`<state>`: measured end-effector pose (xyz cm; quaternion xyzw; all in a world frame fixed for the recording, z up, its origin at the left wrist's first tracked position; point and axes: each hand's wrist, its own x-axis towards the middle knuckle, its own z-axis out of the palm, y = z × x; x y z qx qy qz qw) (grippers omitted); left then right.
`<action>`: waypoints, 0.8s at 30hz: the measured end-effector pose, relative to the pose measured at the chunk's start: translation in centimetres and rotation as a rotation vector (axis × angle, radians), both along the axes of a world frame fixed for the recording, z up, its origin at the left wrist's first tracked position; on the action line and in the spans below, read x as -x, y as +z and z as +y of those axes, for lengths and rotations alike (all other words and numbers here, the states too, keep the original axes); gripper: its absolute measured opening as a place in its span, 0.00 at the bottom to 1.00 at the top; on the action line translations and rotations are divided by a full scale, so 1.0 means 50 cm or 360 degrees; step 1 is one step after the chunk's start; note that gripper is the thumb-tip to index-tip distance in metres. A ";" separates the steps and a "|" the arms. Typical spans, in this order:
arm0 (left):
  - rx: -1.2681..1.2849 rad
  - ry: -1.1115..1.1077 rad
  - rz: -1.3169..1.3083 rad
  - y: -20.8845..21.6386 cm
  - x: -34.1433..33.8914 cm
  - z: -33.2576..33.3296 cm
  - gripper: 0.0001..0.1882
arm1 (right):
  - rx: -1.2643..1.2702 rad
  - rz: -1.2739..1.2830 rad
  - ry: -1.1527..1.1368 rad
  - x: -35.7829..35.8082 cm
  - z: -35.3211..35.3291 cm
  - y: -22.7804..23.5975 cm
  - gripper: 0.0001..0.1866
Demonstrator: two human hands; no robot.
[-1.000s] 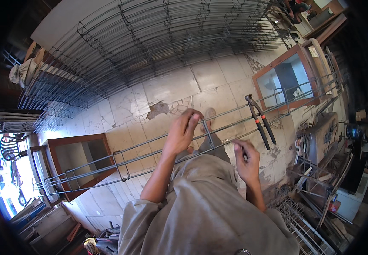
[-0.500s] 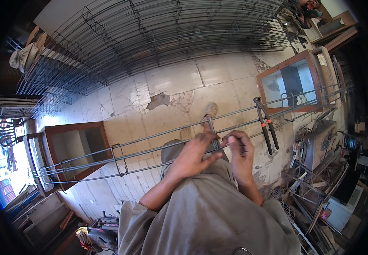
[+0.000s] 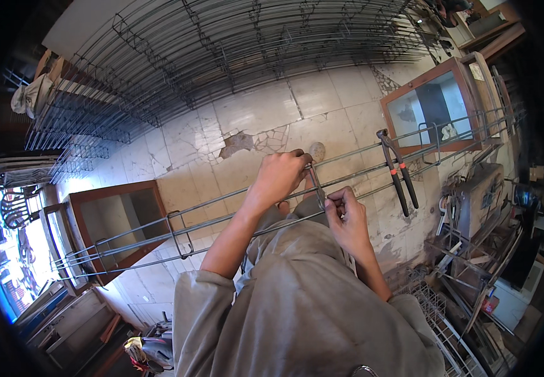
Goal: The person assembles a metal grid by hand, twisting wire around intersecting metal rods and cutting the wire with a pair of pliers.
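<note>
A long, narrow rebar cage [image 3: 212,221] of thin steel bars and bent stirrups runs across in front of me, rising to the right. My left hand [image 3: 279,179] reaches over it, fingers closed at the far bar on the top of a stirrup [image 3: 315,178]. Lower on that same stirrup, my right hand [image 3: 349,221] is pinched, thumb against fingertips; what lies between them is too small to make out. Pincers [image 3: 398,173] with black handles and orange bands hang by their jaws on the far bar, right of my hands.
Stacked rebar cages [image 3: 240,50] fill the far side. Wooden cabinets with glass panels, one at left [image 3: 116,220] and one at right [image 3: 432,113], stand under the cage's ends. Broken floor tiles [image 3: 237,144] lie beyond. Metal frames and scrap [image 3: 467,251] crowd the right.
My left hand has moved up and away, from the middle of the stirrup to its far top. My right hand has dropped slightly, staying pinched. The pincers hang slightly higher and farther right in view.
</note>
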<state>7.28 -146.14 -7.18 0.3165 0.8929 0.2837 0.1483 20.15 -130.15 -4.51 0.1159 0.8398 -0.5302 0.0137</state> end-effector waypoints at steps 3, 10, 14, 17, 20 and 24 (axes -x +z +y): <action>-0.0043 0.0024 -0.0036 0.000 0.001 0.003 0.12 | -0.0266 0.0008 0.0020 0.002 0.005 -0.004 0.05; -0.0269 0.0175 -0.0199 0.000 -0.009 -0.003 0.11 | -0.0802 0.0023 0.0120 0.023 -0.016 0.002 0.05; -0.0307 0.0317 -0.0308 -0.013 -0.014 -0.010 0.13 | -0.0896 -0.0079 0.0291 0.027 -0.012 -0.017 0.32; -0.0315 0.0313 -0.0436 -0.015 -0.003 -0.019 0.14 | -0.0871 -0.0092 0.0293 0.037 -0.023 -0.020 0.33; -0.0402 0.0359 -0.0492 -0.008 -0.013 -0.024 0.14 | -0.0945 -0.0289 0.0399 0.058 -0.031 -0.011 0.28; -0.0464 0.0526 -0.0484 0.006 -0.023 -0.015 0.13 | -0.0962 -0.0303 0.0451 0.086 -0.039 0.007 0.20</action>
